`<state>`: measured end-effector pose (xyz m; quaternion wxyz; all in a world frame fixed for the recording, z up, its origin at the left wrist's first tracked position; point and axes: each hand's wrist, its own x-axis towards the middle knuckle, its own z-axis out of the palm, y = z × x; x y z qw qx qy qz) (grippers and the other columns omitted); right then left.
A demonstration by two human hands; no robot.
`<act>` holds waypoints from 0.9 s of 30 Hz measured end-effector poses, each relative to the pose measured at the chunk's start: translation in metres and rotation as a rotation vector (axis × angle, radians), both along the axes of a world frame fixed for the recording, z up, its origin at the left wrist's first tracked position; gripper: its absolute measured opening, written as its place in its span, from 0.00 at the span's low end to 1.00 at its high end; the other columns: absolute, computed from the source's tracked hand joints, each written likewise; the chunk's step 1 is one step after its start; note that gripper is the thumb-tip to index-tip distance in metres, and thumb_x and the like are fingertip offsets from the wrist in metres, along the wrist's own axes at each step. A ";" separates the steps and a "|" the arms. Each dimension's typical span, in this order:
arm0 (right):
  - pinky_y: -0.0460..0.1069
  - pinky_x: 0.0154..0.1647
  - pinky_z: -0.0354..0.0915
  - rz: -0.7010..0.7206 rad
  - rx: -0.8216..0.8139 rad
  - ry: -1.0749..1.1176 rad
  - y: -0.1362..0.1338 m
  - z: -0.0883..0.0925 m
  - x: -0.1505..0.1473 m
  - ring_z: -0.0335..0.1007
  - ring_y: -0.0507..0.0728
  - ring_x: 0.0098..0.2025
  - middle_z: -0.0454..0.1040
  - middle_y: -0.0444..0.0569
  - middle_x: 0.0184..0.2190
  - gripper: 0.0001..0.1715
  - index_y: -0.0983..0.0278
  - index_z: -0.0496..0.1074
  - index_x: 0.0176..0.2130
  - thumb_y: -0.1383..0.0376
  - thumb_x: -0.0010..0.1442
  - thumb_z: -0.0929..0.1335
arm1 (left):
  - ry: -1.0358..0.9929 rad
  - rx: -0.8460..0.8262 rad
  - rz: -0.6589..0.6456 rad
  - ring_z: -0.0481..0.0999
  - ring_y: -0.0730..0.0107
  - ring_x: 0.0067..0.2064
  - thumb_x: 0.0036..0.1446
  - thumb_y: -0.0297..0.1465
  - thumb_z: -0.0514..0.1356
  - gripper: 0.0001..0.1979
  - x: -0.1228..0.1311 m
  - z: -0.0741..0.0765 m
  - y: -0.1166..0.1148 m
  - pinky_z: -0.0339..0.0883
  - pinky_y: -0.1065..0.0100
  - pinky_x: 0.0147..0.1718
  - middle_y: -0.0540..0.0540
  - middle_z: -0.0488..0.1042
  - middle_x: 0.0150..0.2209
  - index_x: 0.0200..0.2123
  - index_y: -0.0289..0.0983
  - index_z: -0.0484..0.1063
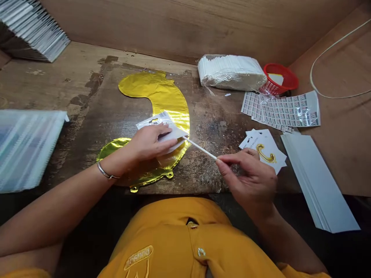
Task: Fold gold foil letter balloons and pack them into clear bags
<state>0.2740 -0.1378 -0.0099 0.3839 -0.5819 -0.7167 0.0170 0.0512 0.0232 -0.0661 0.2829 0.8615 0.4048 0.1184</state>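
A flat gold foil balloon (172, 99), shaped like a letter C turned backwards, lies on the table in front of me. Over its middle, my left hand (149, 141) grips a white card (178, 132) with a hanging hole, its fingers and thumb closed about it. Clear film seems to lie below the card. Between the thumb and fingertips of my right hand (251, 177) is one end of a thin white straw (201, 148). The straw's far end meets the card's right edge; whether it goes inside something there is hidden.
White cards with a gold C picture (266, 152) lie beside my right hand. Behind are sticker sheets (290, 110), a red basket (285, 77) and a bag of white straws (232, 71). Long white strips (321, 181) overhang the front edge. Plastic sleeves (29, 148) lie left, stacked packets (31, 29) behind.
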 end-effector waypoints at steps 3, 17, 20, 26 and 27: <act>0.53 0.38 0.63 -0.013 -0.038 -0.045 0.014 -0.008 0.003 0.71 0.54 0.26 0.78 0.42 0.26 0.03 0.59 0.75 0.32 0.66 0.59 0.70 | -0.020 -0.026 0.010 0.76 0.59 0.43 0.59 0.52 0.53 0.25 0.000 0.001 0.001 0.67 0.64 0.46 0.45 0.79 0.38 0.40 0.37 0.77; 0.52 0.41 0.59 0.044 -0.274 -0.314 0.071 -0.070 -0.018 0.69 0.57 0.29 0.77 0.47 0.26 0.10 0.61 0.69 0.28 0.66 0.62 0.66 | 0.347 0.207 -0.146 0.37 0.29 0.69 0.47 0.63 0.58 0.53 -0.001 -0.010 0.008 0.30 0.31 0.60 0.32 0.40 0.71 0.69 0.44 0.47; 0.51 0.39 0.60 0.008 -0.354 -0.313 0.077 -0.067 -0.022 0.70 0.58 0.30 0.78 0.49 0.28 0.03 0.62 0.71 0.32 0.67 0.60 0.68 | 0.346 0.200 -0.138 0.34 0.29 0.69 0.48 0.63 0.56 0.54 -0.001 -0.019 0.008 0.32 0.32 0.61 0.31 0.36 0.71 0.70 0.42 0.44; 0.46 0.36 0.62 0.180 -0.501 -0.117 0.088 -0.061 0.000 0.73 0.55 0.33 0.79 0.45 0.32 0.06 0.61 0.73 0.37 0.70 0.57 0.71 | 0.339 0.188 -0.135 0.36 0.29 0.69 0.48 0.62 0.58 0.53 0.000 -0.018 0.007 0.33 0.32 0.61 0.32 0.39 0.71 0.70 0.42 0.46; 0.46 0.36 0.62 0.190 -0.492 -0.119 0.089 -0.063 0.004 0.73 0.54 0.33 0.79 0.45 0.32 0.04 0.61 0.73 0.35 0.70 0.58 0.70 | 0.333 0.190 -0.134 0.36 0.29 0.69 0.48 0.62 0.58 0.53 -0.001 -0.017 0.007 0.33 0.31 0.60 0.32 0.39 0.71 0.70 0.42 0.46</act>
